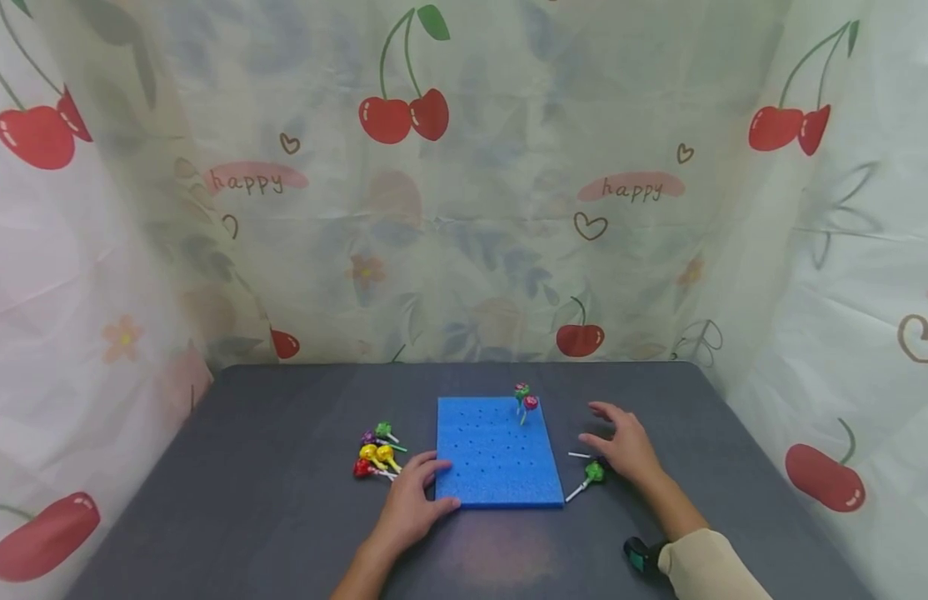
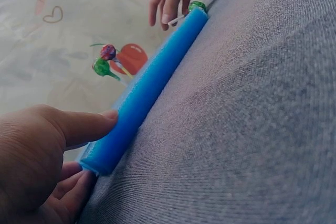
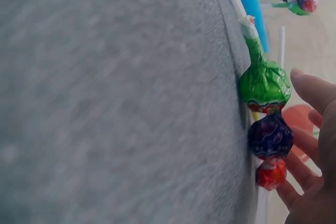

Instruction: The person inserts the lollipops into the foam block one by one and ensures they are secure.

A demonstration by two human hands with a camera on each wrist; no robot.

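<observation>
A blue foam board [image 1: 494, 467] with rows of small holes lies on the dark table. My left hand [image 1: 411, 504] holds its near left corner, thumb on the front side and fingers along the left side. Two lollipops [image 1: 530, 403], one in a red wrapper and one in green, stand upright at the board's far right. My right hand [image 1: 625, 446] hovers right of the board, thumb and fingers spread, holding nothing. Beside it in the right wrist view lie a green lollipop [image 3: 265, 85], a purple lollipop [image 3: 271, 136] and a red lollipop [image 3: 272, 173]; the hand partly hides them in the head view.
Several lollipops [image 1: 370, 452] in yellow, red, purple and green wrappers lie in a cluster left of the board. A black object [image 1: 641, 554] is at the right wrist. A printed curtain [image 1: 479, 250] with cherries surrounds the table [image 1: 284, 517] at the back and sides.
</observation>
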